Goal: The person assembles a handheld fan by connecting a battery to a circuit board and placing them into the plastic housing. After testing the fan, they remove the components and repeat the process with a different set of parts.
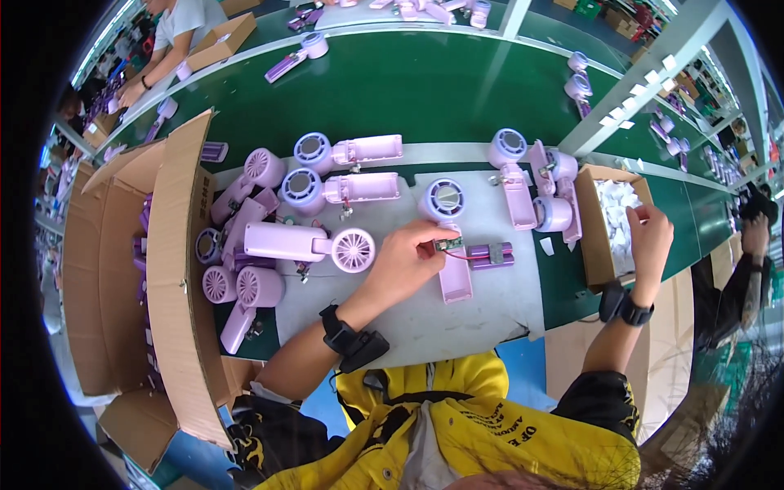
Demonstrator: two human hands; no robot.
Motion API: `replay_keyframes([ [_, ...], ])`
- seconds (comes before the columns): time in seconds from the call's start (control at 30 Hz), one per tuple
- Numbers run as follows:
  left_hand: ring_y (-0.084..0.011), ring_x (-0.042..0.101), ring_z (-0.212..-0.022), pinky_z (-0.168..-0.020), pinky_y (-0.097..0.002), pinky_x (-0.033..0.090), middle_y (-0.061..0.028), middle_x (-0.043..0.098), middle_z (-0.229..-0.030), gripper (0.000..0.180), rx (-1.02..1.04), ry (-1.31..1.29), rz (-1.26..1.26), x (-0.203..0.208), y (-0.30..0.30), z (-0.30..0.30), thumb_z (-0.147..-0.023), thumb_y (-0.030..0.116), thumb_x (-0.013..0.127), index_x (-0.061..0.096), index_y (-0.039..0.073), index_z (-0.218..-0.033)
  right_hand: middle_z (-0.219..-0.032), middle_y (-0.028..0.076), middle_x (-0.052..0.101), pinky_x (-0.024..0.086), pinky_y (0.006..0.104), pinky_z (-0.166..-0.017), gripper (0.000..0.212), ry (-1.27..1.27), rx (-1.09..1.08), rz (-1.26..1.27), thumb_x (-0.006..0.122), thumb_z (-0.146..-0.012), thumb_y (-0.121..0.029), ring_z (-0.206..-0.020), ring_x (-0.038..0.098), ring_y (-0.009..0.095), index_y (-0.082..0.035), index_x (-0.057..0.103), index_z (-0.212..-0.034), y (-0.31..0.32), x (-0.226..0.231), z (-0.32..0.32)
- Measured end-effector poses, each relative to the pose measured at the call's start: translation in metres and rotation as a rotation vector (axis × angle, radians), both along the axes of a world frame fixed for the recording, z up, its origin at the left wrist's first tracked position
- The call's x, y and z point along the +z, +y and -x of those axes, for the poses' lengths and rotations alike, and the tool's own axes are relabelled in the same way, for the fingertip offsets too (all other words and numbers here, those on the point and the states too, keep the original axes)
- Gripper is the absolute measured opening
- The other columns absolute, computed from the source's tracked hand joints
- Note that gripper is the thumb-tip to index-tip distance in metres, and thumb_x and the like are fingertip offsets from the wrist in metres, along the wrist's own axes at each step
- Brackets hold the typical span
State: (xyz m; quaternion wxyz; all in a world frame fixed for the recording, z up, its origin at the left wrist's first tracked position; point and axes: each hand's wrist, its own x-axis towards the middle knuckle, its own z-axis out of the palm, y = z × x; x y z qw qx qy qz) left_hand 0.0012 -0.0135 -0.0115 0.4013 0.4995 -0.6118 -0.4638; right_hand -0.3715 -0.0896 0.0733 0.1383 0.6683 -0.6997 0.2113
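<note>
My left hand pinches a small green circuit board between thumb and fingers. A red wire runs from the board to a purple battery pack lying just to its right. Under the board is a lilac handheld fan, its handle shell open and its round head pointing away from me. Over the right side of a small carton is my right hand, fingertips drawn together. Whatever they may hold is too small to make out. White paper pieces fill that carton.
Several lilac fans crowd the left of the grey mat; more fans lie beyond its right side. A large open carton stands at far left. A white metal post rises behind the small carton. People sit nearby.
</note>
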Motion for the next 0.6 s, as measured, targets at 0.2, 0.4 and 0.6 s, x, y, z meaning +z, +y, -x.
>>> replay_keyframes([
  [0.2, -0.0124, 0.063, -0.089, -0.075, -0.0247, 0.051, -0.007, 0.067, -0.108, 0.035, 0.028, 0.046, -0.032, -0.004, 0.001, -0.001, -0.079, -0.004, 0.061, 0.07, 0.005, -0.112, -0.09, 0.013, 0.065, 0.053, 0.0375, -0.072, 0.026, -0.359, 0.982, -0.321, 0.072, -0.073, 0.001, -0.081, 0.062, 0.031, 0.0, 0.067, -0.098, 0.05, -0.017, -0.136],
  [0.4, -0.0181, 0.066, -0.074, -0.069, -0.0289, 0.053, -0.0108, 0.068, -0.096, 0.031, 0.096, 0.065, 0.068, -0.004, 0.0, 0.006, -0.076, -0.003, 0.061, 0.071, 0.004, -0.105, -0.088, 0.012, 0.066, 0.053, 0.0361, -0.074, 0.033, -0.297, 1.125, -0.389, 0.074, -0.071, -0.001, -0.081, 0.064, 0.029, 0.0, 0.067, -0.103, 0.029, -0.051, -0.147],
  [0.6, -0.0188, 0.066, -0.075, -0.07, -0.0292, 0.053, -0.0114, 0.068, -0.095, 0.033, 0.082, 0.007, 0.069, -0.002, -0.002, 0.005, -0.076, -0.001, 0.063, 0.072, 0.006, -0.107, -0.087, 0.01, 0.069, 0.053, 0.031, -0.07, 0.026, -0.561, 0.851, -1.022, 0.074, -0.081, -0.01, -0.083, 0.066, 0.017, -0.001, 0.069, -0.105, 0.027, -0.04, -0.135],
])
